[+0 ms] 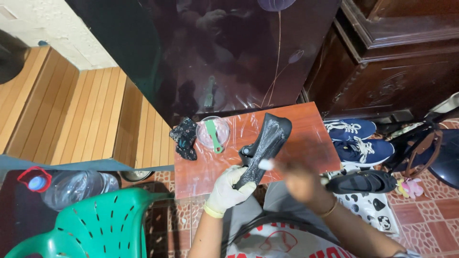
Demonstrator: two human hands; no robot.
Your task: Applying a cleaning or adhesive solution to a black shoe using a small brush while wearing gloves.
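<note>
Over the small red-brown table [306, 119], wrapped in clear crinkled plastic, a black shoe [264, 145] is held up sole outward, its toe pointing to the table's far edge. The left hand [228, 190], in a pale rubbery glove, is wrapped around the shoe's heel end, fingers curled tight on it. The right hand [297, 181] is bare with a gold bangle at the wrist, and it's a blur at the table's near edge; something small and white [266, 164] sits against the sole near it, but how the fingers are set I cannot tell.

On the table's left part, a round clear dish [213, 133] with a green-handled brush [213, 134] lying across it. Just left of the dish, a crumpled black cloth [185, 138] hangs over the table's edge.

Right of the table on the tiled floor: a pair of blue sneakers [359, 141] with white laces, and nearer, a second black shoe [364, 181]. Left of the table, slatted wood panelling, a green plastic chair [103, 224] with holes in its back, and a clear water bottle [71, 186] with a red cap. Behind the table stands a glossy dark panel [215, 52].
</note>
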